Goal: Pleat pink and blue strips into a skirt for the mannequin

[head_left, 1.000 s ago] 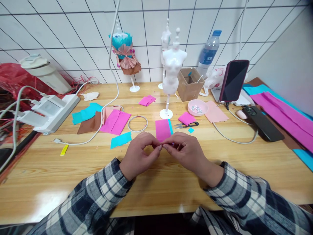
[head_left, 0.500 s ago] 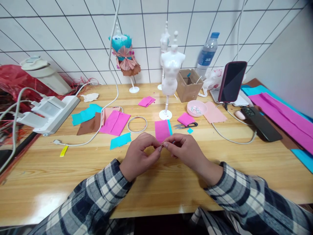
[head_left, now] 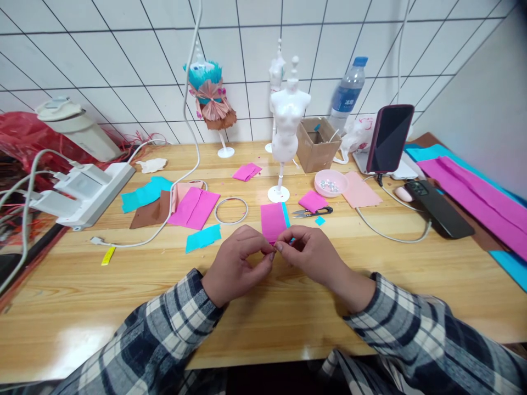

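Note:
My left hand [head_left: 240,267] and my right hand [head_left: 312,253] meet fingertip to fingertip over the near middle of the table. Both are closed in a pinch, and whatever sits between the tips is too small to make out. Just beyond them lies a magenta paper piece [head_left: 272,220] with a blue strip [head_left: 285,214] along its right edge; my fingers cover its near end. To its right are thread snips [head_left: 313,212], a folded magenta piece [head_left: 312,200] and a small blue square [head_left: 320,221]. A white mini dress form [head_left: 289,120] stands upright behind.
A metal ring [head_left: 231,210], blue paper [head_left: 203,238] and magenta paper [head_left: 195,207] lie left. A pink bowl [head_left: 334,191] with shiny bits, a cardboard box [head_left: 315,152] and phones [head_left: 389,137] are right. A white cable [head_left: 135,243] crosses the left side near a power strip [head_left: 96,189].
My fingertips have shifted slightly toward me, and the pinch between both hands remains. The objects on the table keep their places.

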### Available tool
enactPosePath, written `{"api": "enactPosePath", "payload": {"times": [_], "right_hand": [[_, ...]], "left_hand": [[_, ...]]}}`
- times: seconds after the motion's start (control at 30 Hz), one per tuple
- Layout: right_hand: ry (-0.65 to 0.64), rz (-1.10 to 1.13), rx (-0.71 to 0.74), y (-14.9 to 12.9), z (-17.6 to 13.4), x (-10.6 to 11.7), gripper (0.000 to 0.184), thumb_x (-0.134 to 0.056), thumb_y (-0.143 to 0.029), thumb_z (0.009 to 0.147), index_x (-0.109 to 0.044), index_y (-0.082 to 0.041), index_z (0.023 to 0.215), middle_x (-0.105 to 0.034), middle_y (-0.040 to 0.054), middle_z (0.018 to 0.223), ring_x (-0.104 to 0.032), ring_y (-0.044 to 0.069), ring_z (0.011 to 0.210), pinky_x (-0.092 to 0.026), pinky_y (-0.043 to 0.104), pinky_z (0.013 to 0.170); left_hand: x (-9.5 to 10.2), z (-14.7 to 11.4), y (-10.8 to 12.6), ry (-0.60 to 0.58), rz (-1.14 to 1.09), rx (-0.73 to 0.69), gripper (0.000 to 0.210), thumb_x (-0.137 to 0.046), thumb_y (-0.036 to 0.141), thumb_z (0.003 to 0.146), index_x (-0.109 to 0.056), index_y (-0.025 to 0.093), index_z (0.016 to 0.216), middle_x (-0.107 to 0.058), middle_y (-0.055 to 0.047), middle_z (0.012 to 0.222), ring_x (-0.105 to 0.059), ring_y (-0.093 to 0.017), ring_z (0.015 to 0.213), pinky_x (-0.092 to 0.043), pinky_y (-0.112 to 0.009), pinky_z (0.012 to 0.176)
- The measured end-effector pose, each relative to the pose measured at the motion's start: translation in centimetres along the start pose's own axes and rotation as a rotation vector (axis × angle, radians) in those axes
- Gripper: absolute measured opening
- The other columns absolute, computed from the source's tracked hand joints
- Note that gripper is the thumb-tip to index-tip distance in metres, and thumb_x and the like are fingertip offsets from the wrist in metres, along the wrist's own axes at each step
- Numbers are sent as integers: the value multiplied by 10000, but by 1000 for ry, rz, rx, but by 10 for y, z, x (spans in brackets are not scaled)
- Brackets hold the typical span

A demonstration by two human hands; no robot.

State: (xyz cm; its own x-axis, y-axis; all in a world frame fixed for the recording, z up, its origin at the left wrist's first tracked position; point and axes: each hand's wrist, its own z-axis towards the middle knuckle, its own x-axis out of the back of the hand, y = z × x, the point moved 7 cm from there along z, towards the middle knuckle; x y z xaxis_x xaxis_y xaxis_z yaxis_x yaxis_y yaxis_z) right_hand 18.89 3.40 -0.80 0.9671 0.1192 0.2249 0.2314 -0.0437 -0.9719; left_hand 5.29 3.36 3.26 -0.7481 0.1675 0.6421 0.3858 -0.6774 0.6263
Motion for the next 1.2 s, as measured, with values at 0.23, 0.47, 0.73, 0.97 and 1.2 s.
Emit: {"api": "enactPosePath", "payload": {"times": [0.23,0.47,0.73,0.97,1.2], "right_hand": [[-97,346,-250,19,-1,-13,225,-653,-403,751,-552,-203,733,-480,-91,447,-401,63,384,-280,166,367],[-55,243,-136,12,-1,-3,269,-639,-458,788,-661,-191,816,-540,-50,524,-425,81,424,-308,197,381],[89,-147,168,-15,-6,5,88,-656,-259,749,-712,-197,724,-632,4,660,-484,106,571,-375,239,507],[-107,282,-199,14,-1,-7,196,-693,-370,717,-625,-187,693,-464,-78,475,-356,66,431,-239,213,422],[-74,396,-245,21,0,-5,267,-771,-428,658,-678,-183,710,-512,-61,512,-340,65,432,-224,220,411]], "left_hand": [[5,0,6,37,-8,-98,111,-622,87,790,-661,190,806,-709,-15,767,-611,-146,752,-493,-300,728],[8,0,9,86,28,-114,131,-623,85,788,-667,206,811,-715,-13,767,-616,-146,737,-495,-300,718],[7,-1,10,71,81,-144,135,-608,93,785,-674,209,801,-714,-7,727,-593,-150,712,-486,-308,699],[6,-1,13,57,56,-186,163,-613,83,796,-692,212,856,-750,-9,790,-622,-142,723,-503,-303,715],[7,-1,7,68,50,-118,120,-625,135,827,-708,213,863,-743,-21,782,-627,-155,736,-510,-308,711]]}}
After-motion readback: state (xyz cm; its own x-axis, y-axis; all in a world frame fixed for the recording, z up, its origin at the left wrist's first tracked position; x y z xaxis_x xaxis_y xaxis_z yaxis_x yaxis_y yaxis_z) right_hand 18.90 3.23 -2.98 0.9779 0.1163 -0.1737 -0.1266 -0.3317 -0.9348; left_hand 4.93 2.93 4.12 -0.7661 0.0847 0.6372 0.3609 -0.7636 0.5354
